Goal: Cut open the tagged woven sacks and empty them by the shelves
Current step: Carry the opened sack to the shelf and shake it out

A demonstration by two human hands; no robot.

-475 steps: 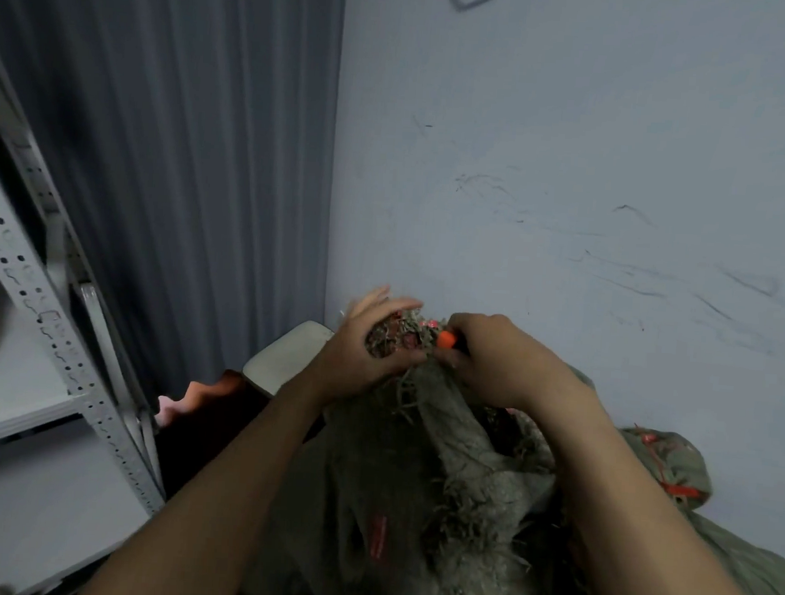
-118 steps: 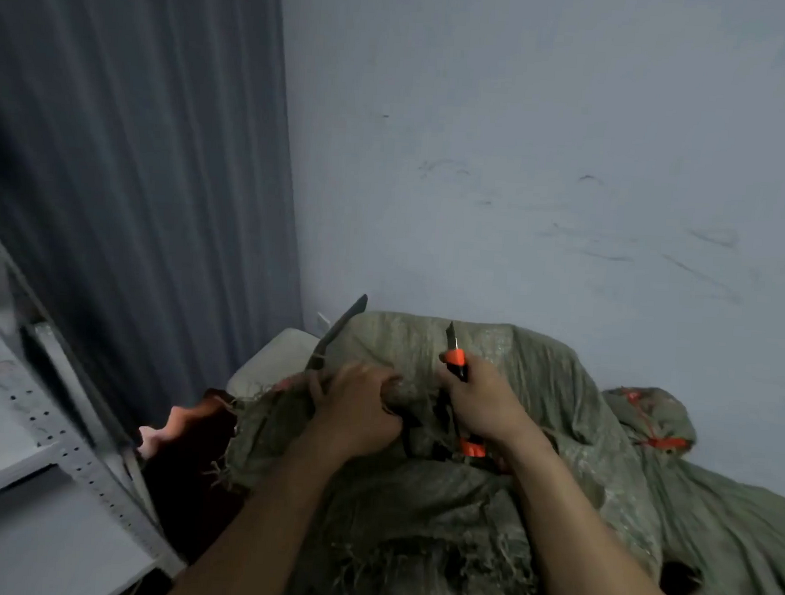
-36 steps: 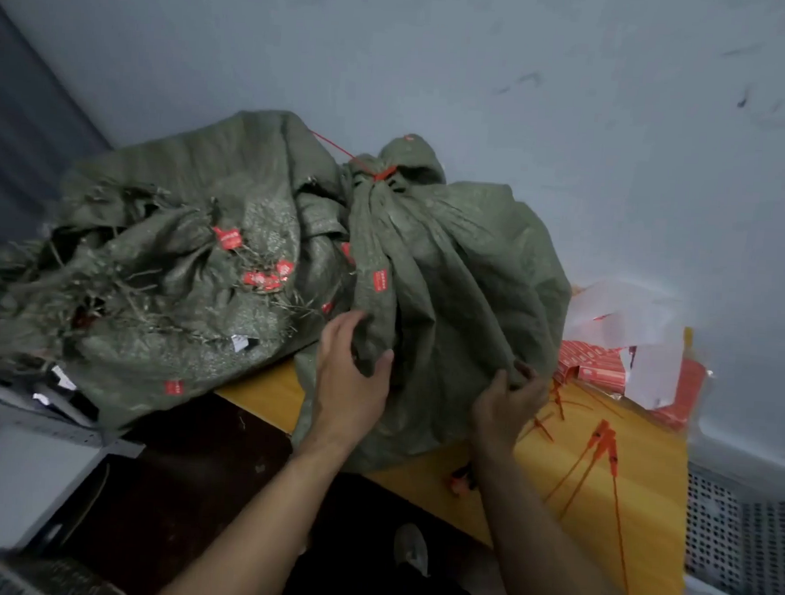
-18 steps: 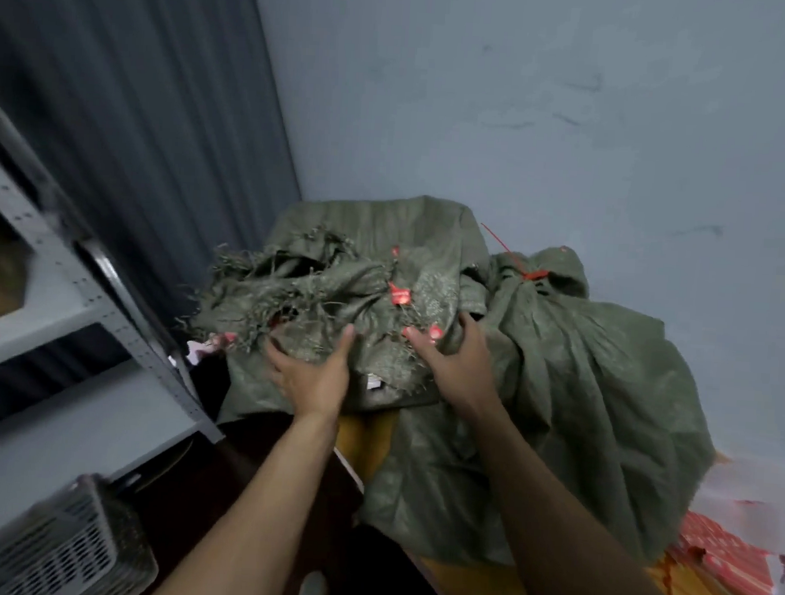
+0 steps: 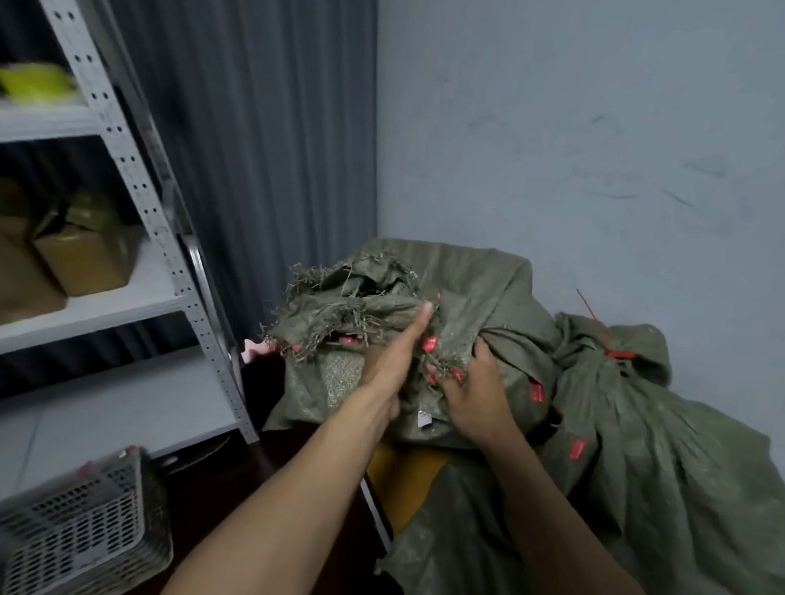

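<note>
A green woven sack [image 5: 474,284] with a frayed, cut-open mouth and small red tags lies on a yellow table [image 5: 410,471] in the corner. My left hand [image 5: 394,357] has straight fingers laid against the frayed mouth. My right hand [image 5: 476,394] grips a bunched fold of the same sack, fingers curled into the cloth. A second green sack [image 5: 649,432], tied shut with a red zip tie [image 5: 619,355], sits to the right and touches the first. No knife shows.
A grey metal shelf rack [image 5: 127,175] stands at the left with brown boxes [image 5: 81,250] on it. A white perforated basket [image 5: 77,531] sits low at the front left. A dark curtain [image 5: 263,128] hangs behind, and a pale wall [image 5: 598,126] fills the right.
My view has swung left toward the shelves. My left hand has slid up with straight fingers to the frayed mouth, and my right hand has closed on a fold of the cut sack.
</note>
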